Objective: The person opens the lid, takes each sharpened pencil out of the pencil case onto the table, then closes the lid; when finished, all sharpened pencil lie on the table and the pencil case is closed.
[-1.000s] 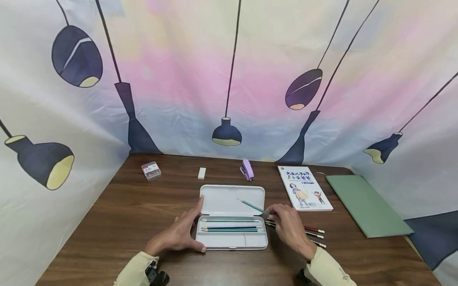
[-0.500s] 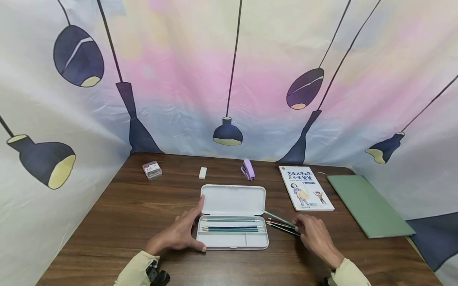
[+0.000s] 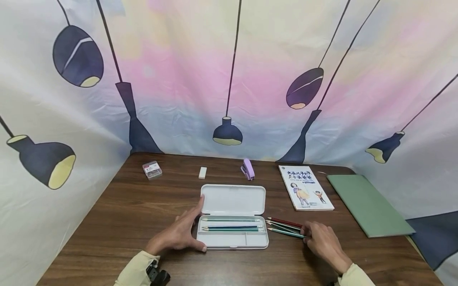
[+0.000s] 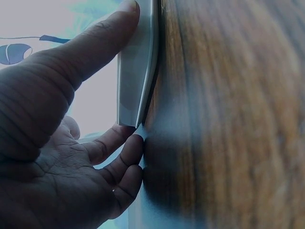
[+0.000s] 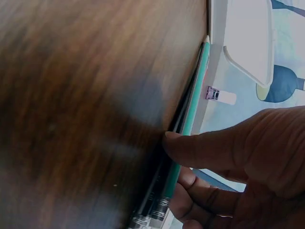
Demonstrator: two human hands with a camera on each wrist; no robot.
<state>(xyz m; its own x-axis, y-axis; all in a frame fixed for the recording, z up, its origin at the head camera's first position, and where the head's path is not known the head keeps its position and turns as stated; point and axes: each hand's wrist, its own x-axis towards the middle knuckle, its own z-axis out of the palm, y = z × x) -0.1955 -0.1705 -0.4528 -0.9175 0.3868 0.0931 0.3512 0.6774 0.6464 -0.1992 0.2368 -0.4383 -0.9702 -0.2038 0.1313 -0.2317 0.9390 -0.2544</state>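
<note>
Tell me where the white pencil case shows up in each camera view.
Head: white pencil case lies open at lower centre, beside left hand.
Left wrist: its edge runs upright, upper centre.
Right wrist: its corner, top right.
Shared landmark: brown table.

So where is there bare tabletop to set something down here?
Bare wood lies left of the pencil case, below the clip box, and between the book and green folder. It is crowded right of the case, where the right hand touches loose pencils.
</note>
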